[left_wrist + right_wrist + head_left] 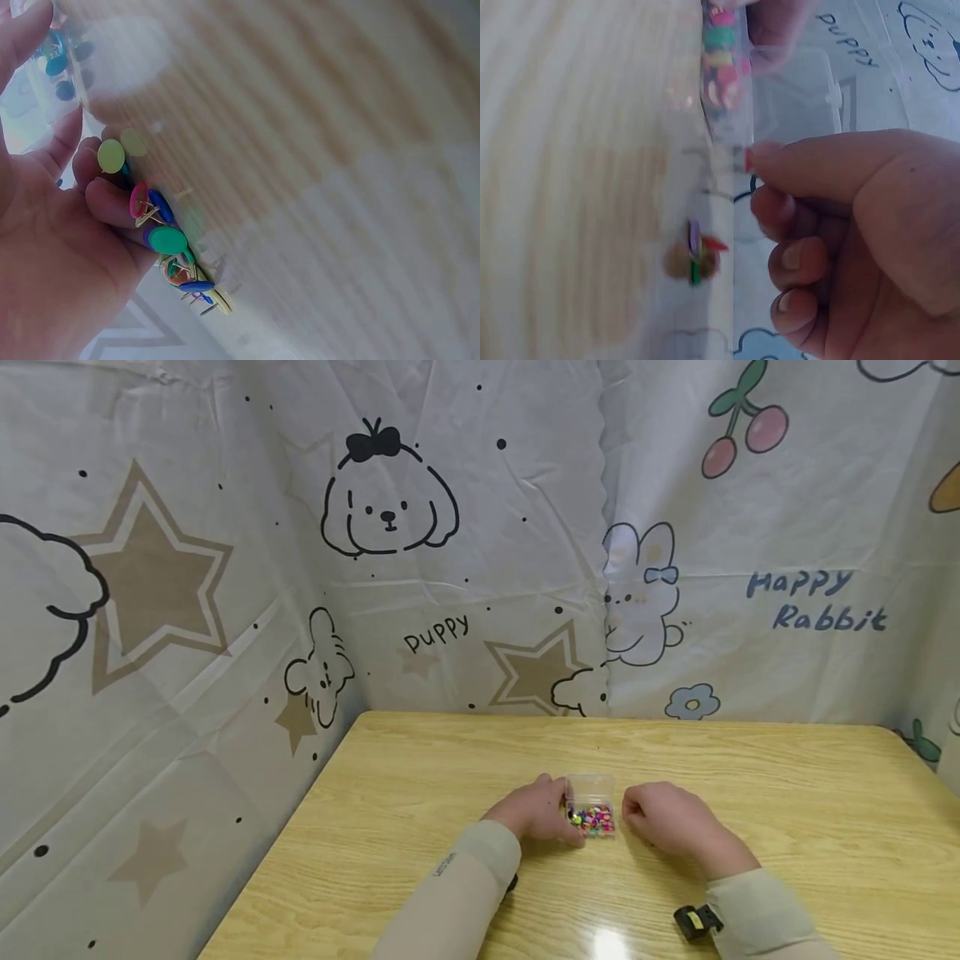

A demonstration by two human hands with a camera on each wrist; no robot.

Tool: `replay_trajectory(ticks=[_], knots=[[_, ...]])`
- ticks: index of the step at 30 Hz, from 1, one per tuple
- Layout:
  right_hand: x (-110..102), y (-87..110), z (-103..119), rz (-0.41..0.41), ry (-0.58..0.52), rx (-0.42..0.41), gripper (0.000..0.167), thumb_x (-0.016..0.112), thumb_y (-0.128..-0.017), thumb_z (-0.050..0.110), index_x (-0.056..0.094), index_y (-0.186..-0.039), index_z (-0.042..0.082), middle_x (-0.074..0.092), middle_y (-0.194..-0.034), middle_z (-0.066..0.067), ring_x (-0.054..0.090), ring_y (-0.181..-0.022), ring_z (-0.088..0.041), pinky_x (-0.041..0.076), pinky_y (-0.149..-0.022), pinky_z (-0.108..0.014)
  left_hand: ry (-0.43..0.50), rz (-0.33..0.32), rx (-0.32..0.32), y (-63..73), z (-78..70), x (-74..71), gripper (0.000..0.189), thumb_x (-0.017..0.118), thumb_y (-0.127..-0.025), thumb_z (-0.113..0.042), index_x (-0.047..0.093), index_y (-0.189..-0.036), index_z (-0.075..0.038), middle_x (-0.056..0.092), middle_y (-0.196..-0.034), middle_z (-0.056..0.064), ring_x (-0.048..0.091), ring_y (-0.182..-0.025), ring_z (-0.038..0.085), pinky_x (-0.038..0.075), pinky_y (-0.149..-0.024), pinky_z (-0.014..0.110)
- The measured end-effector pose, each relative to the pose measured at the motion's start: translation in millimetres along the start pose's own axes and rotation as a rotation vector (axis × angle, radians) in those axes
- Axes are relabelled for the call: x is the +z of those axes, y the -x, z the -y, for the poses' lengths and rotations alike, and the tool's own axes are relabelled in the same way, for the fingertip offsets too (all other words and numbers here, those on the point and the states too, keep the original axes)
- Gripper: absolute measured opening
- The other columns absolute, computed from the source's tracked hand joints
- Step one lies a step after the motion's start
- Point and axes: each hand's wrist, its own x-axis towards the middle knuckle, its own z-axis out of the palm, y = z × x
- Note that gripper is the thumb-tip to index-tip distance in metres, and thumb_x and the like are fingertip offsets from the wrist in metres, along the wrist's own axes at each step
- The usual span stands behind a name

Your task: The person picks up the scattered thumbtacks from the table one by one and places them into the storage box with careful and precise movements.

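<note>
A small clear plastic box (pixel 592 835) holds many colourful thumbtacks (pixel 597 817), with its clear lid (pixel 590 787) raised at the back. My left hand (pixel 538 810) grips the box's left side, thumb at the front corner and fingers towards the back. Several loose thumbtacks (pixel 167 240) lie on the table by the curled fingers in the left wrist view. Just right of the box, my right hand (pixel 670 817) pinches a small red thumbtack (pixel 748 160) between thumb and index finger, its other fingers curled. Below it, a few blurred thumbtacks (pixel 696 253) lie on the table.
The light wood table (pixel 420 760) extends around both hands. A white curtain with printed drawings (pixel 487 527) hangs behind it and along the left. A black strap with a small device (pixel 697 922) is at the right wrist.
</note>
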Motion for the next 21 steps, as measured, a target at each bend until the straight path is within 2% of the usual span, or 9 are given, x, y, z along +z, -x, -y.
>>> replay_trajectory(ticks=[10, 21], knots=[[10, -6.9, 17, -0.036, -0.068, -0.045, 0.022, 0.066, -0.095, 0.011, 0.061, -0.077, 0.022, 0.054, -0.073, 0.012, 0.048, -0.065, -0.009, 0.044, -0.063, -0.034, 0.016, 0.007, 0.005, -0.1, 1.5, 0.3, 0.048, 0.085, -0.076, -0.052, 0.051, -0.099, -0.027, 0.045, -0.102, -0.001, 0.053, -0.079, 0.020, 0.045, -0.070, 0.035], [11, -4.7, 20, -0.030, 0.014, -0.041, 0.024, 0.067, -0.095, 0.010, 0.063, -0.076, 0.024, 0.056, -0.073, 0.013, 0.049, -0.066, -0.009, 0.046, -0.062, -0.035, 0.006, 0.013, 0.004, 0.4, 1.6, 0.4, 0.047, 0.084, -0.077, -0.053, 0.051, -0.100, -0.027, 0.045, -0.102, -0.001, 0.053, -0.079, 0.020, 0.045, -0.070, 0.034]])
